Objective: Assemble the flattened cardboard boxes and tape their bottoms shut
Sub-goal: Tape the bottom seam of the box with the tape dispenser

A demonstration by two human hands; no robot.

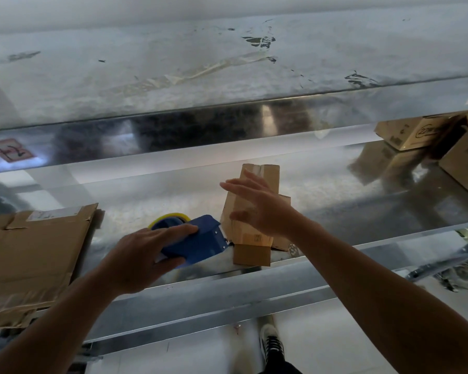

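A: What can't we make out here?

B: Quite a bit. The right hand (265, 209) is blurred, so we cannot tell whether its fingertips touch the cardboard under it or hang just above. It also covers the middle of the small flattened box (250, 238), and the print on that box's label is too small for us to read.

A: And at the edges?

B: The stack of flattened cardboard (30, 255) runs off the left edge. The brown boxes (414, 136) at the far right are cut off by the frame and partly hidden under the upper shelf (173, 66). The red label (10, 150) on that shelf's front lip is smeared, and we cannot read it. Of the tape roll (173, 215) we see only a yellow arc behind the dispenser.

A: How do the hands stand?

B: The left hand (143, 255) grips the blue tape dispenser (200, 244), fingers over its top and thumb curled on its near side. The right hand is spread, fingers straight and apart, grasping nothing.

A: Where does the small box lie?

B: Flat on the lower shelf (146, 195), near its front edge and directly under the right hand. Its far end pokes out beyond the fingertips, and its near flap shows below the wrist. The dispenser's nose sits just left of its near-left corner, and we cannot tell if they touch.
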